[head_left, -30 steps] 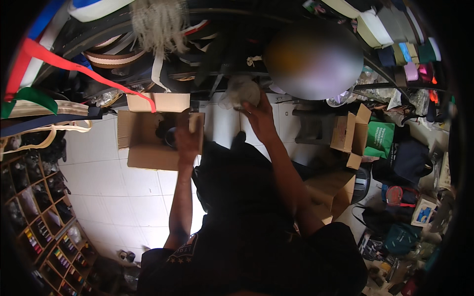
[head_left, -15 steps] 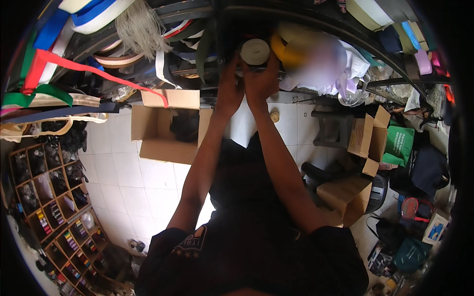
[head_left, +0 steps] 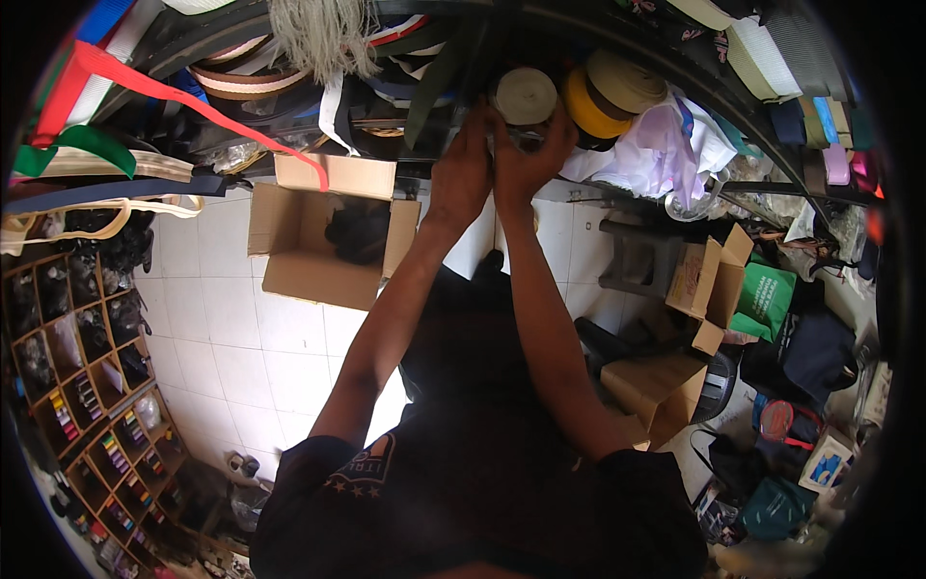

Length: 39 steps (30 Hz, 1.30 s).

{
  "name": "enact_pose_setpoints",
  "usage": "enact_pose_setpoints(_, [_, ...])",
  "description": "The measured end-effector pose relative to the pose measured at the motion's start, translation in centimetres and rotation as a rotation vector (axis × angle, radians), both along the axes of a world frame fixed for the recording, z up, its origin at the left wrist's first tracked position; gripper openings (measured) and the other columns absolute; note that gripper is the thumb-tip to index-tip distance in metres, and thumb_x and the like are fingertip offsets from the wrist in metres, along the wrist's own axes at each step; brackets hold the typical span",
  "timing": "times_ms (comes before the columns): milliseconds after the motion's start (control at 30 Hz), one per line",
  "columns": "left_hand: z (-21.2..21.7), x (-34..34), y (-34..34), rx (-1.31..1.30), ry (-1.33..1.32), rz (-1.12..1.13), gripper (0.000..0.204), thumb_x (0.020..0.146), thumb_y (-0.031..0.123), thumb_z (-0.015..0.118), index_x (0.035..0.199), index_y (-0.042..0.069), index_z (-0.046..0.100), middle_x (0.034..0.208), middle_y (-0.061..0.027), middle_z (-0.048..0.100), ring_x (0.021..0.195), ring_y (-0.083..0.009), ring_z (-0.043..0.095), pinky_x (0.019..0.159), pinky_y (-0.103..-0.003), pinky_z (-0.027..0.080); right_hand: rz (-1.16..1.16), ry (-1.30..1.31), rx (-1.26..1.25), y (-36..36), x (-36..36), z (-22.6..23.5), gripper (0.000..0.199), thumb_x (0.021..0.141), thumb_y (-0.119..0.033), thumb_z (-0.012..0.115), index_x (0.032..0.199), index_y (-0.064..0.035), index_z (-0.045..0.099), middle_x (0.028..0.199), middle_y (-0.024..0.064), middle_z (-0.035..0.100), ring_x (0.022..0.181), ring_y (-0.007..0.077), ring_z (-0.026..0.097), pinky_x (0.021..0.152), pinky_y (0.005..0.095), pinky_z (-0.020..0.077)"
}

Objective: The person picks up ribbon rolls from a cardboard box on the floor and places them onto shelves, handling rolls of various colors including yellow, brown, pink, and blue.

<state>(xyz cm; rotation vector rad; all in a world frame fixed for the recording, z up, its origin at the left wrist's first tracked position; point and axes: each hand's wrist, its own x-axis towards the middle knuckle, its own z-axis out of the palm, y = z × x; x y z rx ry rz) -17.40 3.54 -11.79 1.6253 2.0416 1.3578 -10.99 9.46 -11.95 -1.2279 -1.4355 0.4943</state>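
In the head view, a pale webbing roll (head_left: 526, 95) is held at the upper centre of the frame, its coiled flat face turned toward the camera. Its lower right edge is gripped by the right hand (head_left: 532, 166), with the fingers and thumb curled around it. The left hand (head_left: 463, 179) is raised just beside it, fingers bent toward the roll's lower left; in the dark there, it cannot be told whether the roll is pressed by those fingers or only met by them, nor whether any weight is borne by the black rack (head_left: 762, 121).

As far as is shown, the roll is fully wound, with no loose end seen, and is brought level with a yellow roll (head_left: 590, 108) and a beige roll (head_left: 627, 80) set close at its right. It is not yet let go, so its placing is judged unfinished.

Lilac and white plastic (head_left: 675, 154) is heaped right of these rolls. At the left of centre, a dark bundle (head_left: 355, 234) is left inside an open cardboard box (head_left: 323, 280), untouched by either hand. A red strap (head_left: 183, 108) is draped across the upper left.
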Motion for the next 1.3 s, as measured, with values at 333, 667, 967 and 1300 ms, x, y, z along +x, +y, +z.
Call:
enact_pose_setpoints(333, [-2.4, -0.4, -0.4, 0.049, -0.068, 0.006, 0.065, 0.083, -0.004, 0.061, 0.143, 0.005, 0.039, 0.123, -0.0239, 0.059, 0.104, -0.0407, 0.063, 0.082, -0.041, 0.055, 0.049, -0.145, -0.029, 1.9, -0.9, 1.1, 0.077, 0.069, -0.023, 0.083, 0.135, -0.0057, 0.047, 0.123, 0.0172, 0.047, 0.107, 0.0333, 0.056, 0.085, 0.0417, 0.0483])
enact_pose_setpoints(667, [-2.4, -0.3, 0.2, 0.184, -0.013, -0.035, 0.081, 0.078, 0.003, 0.069, 0.146, 0.002, 0.026, 0.119, -0.0285, 0.056, 0.094, -0.0445, 0.063, 0.074, -0.046, 0.055, 0.08, 0.02, -0.112, 1.0, -1.8, 1.1, 0.078, 0.073, -0.029, 0.083, 0.135, -0.0034, 0.044, 0.126, 0.0164, 0.049, 0.113, 0.0319, 0.055, 0.093, 0.0395, 0.045])
enact_pose_setpoints(967, [-2.1, -0.1, -0.1, -0.232, -0.199, -0.079, 0.076, 0.081, 0.004, 0.065, 0.147, 0.005, 0.028, 0.128, -0.027, 0.053, 0.113, -0.0447, 0.055, 0.092, -0.046, 0.049, 0.167, 0.104, -0.117, 2.1, -1.5, 0.6, 0.079, 0.073, -0.025, 0.084, 0.136, -0.0017, 0.042, 0.129, 0.0171, 0.049, 0.114, 0.0295, 0.055, 0.095, 0.0383, 0.0461])
enact_pose_setpoints(1300, [-4.6, -0.1, -3.7, 0.178, -0.23, 0.067, 0.035, 0.081, -0.005, 0.06, 0.115, 0.003, 0.061, 0.107, -0.0184, 0.065, 0.095, -0.0332, 0.065, 0.081, -0.037, 0.053, 0.15, 0.063, -0.127, 1.1, -0.9, -0.5, 0.092, 0.069, -0.021, 0.086, 0.143, -0.0023, 0.036, 0.133, 0.0168, 0.049, 0.096, 0.0224, 0.056, 0.086, 0.0356, 0.0472])
